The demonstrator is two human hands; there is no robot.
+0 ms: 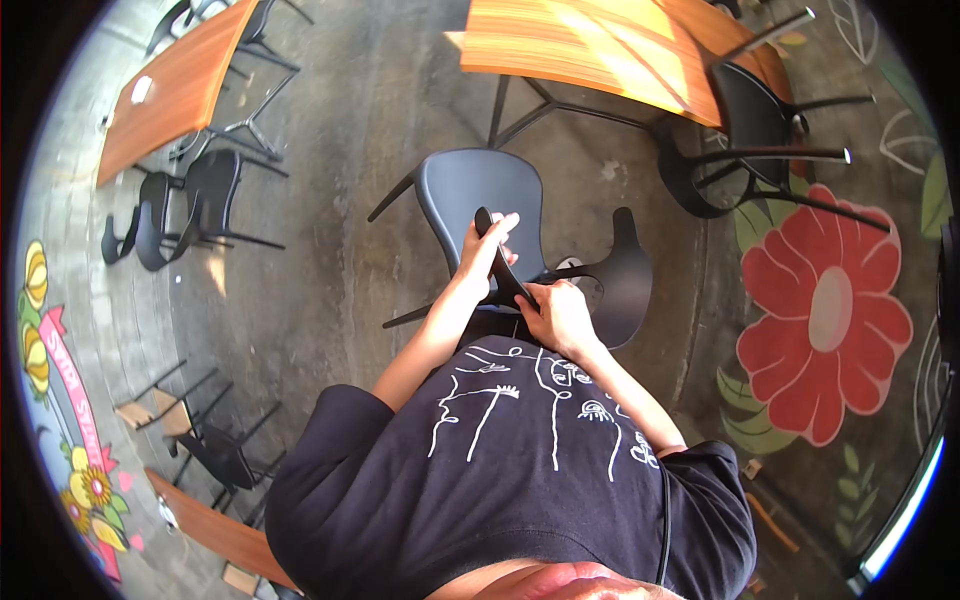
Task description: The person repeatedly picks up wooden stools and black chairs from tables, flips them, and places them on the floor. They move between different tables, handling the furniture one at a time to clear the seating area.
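Below me is a dark plastic chair, its smooth grey-blue seat [487, 187] facing up and thin dark legs angled out to the left. A narrow black curved piece, the chair's armrest or the end of its backrest [510, 281], runs between my hands. My left hand [486, 244] is wrapped round its upper part, fingers partly hidden. My right hand [553, 311] grips its lower end near my shirt. To the right of that hand, a broad black curved chair part [630, 277] curls outward; how it joins the seat is partly hidden.
Ahead stands a wooden table [585, 52] on black metal legs. An upturned black chair [757, 120] rests at its right side. Another wooden table [180, 82] with black chairs [214, 191] is at left. Behind left are stacked chairs [217, 450] and a wooden tabletop [217, 532].
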